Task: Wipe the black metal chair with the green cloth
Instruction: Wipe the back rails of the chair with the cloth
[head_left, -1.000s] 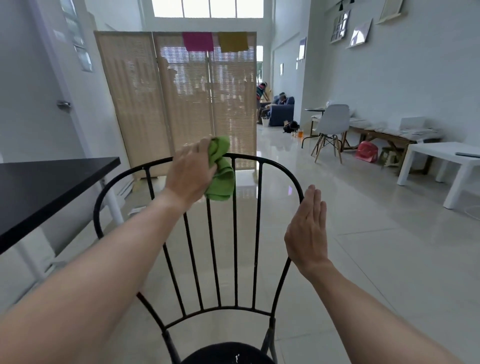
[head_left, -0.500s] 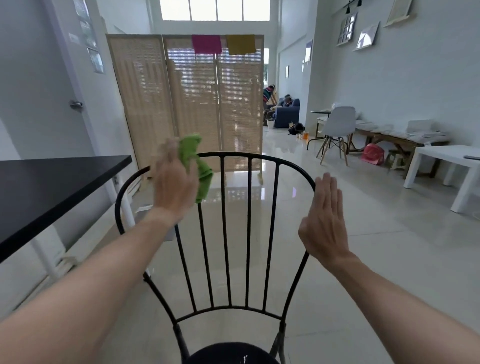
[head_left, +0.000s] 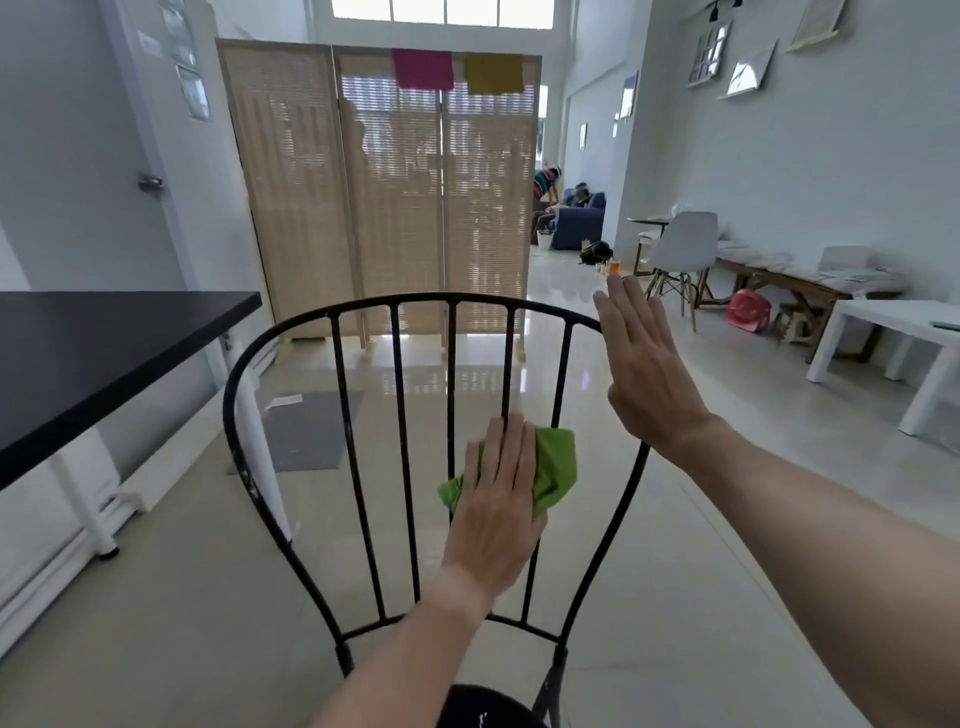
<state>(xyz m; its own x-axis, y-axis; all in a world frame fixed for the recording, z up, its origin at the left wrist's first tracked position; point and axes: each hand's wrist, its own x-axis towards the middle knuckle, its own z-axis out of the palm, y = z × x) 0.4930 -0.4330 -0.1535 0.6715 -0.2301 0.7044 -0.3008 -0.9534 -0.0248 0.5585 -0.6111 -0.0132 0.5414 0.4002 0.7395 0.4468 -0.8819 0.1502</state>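
Observation:
The black metal chair (head_left: 400, 415) stands right in front of me, its curved back with vertical bars filling the middle of the view and its dark seat at the bottom edge. My left hand (head_left: 498, 499) lies flat with fingers straight, pressing the green cloth (head_left: 558, 467) against the bars on the right side of the backrest, about halfway down. My right hand (head_left: 644, 364) is flat and open with nothing in it, at the upper right curve of the chair's back rail.
A black table (head_left: 93, 353) on white legs stands close at the left. A woven folding screen (head_left: 384, 208) stands behind the chair. White tables, a bench and a white chair (head_left: 680, 254) line the right wall. People sit far back near a blue sofa.
My left hand has carried the green cloth from the top left rail down and right to the middle bars. My right hand has risen to the top right of the back rail.

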